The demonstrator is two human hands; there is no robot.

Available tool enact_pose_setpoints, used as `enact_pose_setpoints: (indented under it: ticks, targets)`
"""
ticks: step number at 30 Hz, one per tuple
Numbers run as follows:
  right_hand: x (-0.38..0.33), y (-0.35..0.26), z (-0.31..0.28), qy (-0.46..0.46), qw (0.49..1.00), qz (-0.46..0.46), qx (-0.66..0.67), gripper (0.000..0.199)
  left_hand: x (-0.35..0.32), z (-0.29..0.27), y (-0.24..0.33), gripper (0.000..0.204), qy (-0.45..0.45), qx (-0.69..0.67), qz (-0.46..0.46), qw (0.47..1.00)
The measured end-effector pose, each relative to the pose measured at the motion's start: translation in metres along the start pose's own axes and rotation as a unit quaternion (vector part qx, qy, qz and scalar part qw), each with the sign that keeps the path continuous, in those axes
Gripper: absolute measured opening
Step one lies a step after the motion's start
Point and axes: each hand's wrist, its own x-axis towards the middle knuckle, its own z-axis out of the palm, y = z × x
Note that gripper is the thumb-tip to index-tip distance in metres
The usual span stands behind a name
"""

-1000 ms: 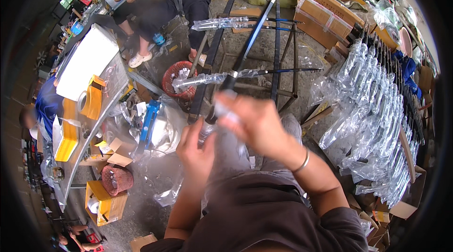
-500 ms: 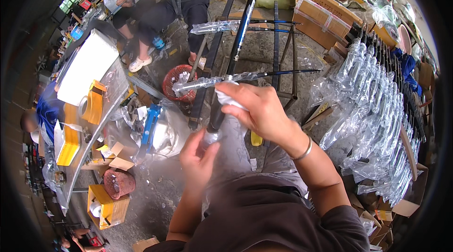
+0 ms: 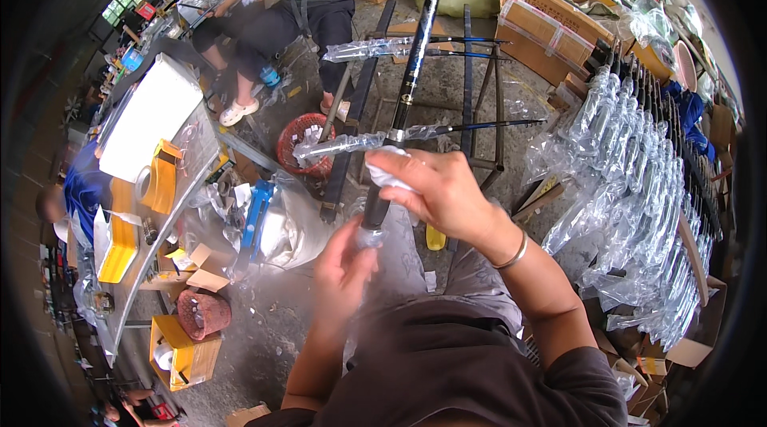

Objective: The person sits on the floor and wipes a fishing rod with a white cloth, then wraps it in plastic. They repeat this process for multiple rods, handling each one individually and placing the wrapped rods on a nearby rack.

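Right grip (image 3: 447,195) pinched a white cloth (image 3: 387,170) about the dark handle of the rod (image 3: 414,63), hiding a stretch of it; the left grip (image 3: 343,266) clasped its clear-wrapped butt. The rod pointed between twelve and one o'clock, crossing before a rack (image 3: 469,79) that bore bagged rods (image 3: 345,144). Near half past ten stood a red basket (image 3: 290,157). Farther out, sleeved rods (image 3: 631,195) crowded three, a cluttered tabletop (image 3: 200,155) nine to ten, a carton (image 3: 551,39) half past one.

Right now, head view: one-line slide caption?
Left hand holds the lower end of a black rod; right hand holds a white wad against it.
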Motion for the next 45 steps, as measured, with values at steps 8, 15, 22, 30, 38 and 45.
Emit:
enact_pose_setpoints:
  ticks: [8,15,22,30,38,45]
  targets:
    - [-0.040,-0.023,0.014,-0.163,0.952,0.068,0.249,0.037,0.004,-0.011,-0.021,0.039,-0.024,-0.076,-0.046,0.996]
    - [0.005,0.001,-0.005,0.056,0.984,0.037,0.167,0.035,0.010,-0.010,-0.008,0.039,-0.102,-0.215,-0.087,0.967]
    - [-0.036,-0.017,0.019,-0.122,0.989,0.018,0.086,0.036,0.009,-0.009,-0.012,0.035,-0.078,-0.186,-0.109,0.973]
    - [0.001,0.004,-0.010,0.030,0.982,0.074,0.173,0.033,0.008,-0.018,-0.013,0.044,-0.158,-0.312,-0.177,0.920]
    - [-0.042,-0.016,0.029,-0.141,0.968,0.033,0.205,0.031,0.013,-0.033,-0.032,0.044,-0.204,-0.405,-0.188,0.871]
    - [-0.012,0.004,0.007,0.145,0.617,0.444,0.634,0.043,0.019,-0.019,-0.015,0.034,-0.124,-0.236,-0.167,0.949]
